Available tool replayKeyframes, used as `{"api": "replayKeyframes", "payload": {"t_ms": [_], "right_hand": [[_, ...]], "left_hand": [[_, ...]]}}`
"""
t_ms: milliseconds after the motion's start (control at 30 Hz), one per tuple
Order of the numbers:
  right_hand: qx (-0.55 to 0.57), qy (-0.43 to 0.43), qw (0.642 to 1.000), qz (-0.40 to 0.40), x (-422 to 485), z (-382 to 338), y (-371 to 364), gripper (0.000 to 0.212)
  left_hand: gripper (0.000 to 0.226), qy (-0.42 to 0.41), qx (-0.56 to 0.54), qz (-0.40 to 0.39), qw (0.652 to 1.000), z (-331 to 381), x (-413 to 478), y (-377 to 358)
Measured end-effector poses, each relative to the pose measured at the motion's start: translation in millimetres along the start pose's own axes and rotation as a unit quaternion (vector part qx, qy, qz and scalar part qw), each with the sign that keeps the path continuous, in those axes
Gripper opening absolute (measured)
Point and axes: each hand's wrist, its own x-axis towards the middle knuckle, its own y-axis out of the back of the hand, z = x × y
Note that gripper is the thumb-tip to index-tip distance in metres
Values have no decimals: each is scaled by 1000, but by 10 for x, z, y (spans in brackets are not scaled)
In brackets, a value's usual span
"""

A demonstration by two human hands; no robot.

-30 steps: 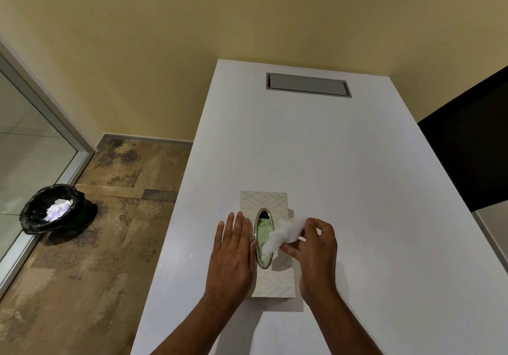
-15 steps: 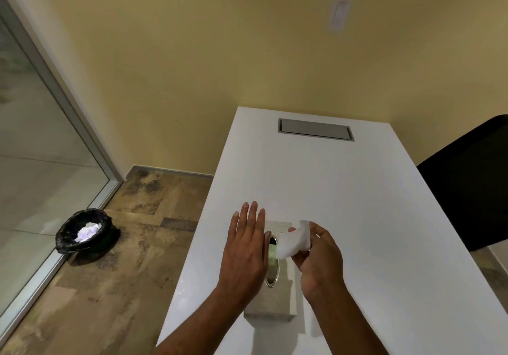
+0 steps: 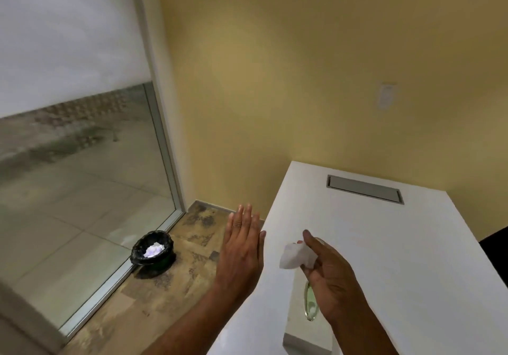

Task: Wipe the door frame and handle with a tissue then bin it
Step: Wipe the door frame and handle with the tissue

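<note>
Pinching a crumpled white tissue (image 3: 295, 255) between thumb and fingertips, the right hand (image 3: 328, 275) hangs just above the tissue box (image 3: 308, 324), which lies nearest the viewer on the white table (image 3: 398, 244). The tissue is small, soft and bunched, one loose corner drooping to the box's left side. Just left of the box, over the table's edge, the left hand (image 3: 242, 244) is flat and empty, fingers straight and pressed side by side.

Further left of the box, on the floor, stands a black-lined bin (image 3: 152, 250) with white paper already in it, close against the pale frame (image 3: 165, 140) of a glass panel. Whether that frame belongs to the door cannot be told, and no handle shows.

The risks, as I judge them: so thin a sheet may tear or shed bits if rubbed hard along a frame's edge; the light hold may let it slip on the way from the box; and dropping it in the bin too soon would skip the wiping.
</note>
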Motion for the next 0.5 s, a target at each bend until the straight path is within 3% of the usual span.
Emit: {"api": "replayKeyframes", "payload": {"t_ms": [167,333,500], "right_hand": [[-7,-26,998,-56,-296,176,-562,46],[-15,-34,992,-120,-598,480,-1338,51],[74,-168,966,-181,-963,879,-2208,43]], "left_hand": [[53,47,27,48,997,-521,-153,564],[55,90,42,85,991,-1198,-407,1119],[54,130,70,122,981,-2010,-688,1717]]}}
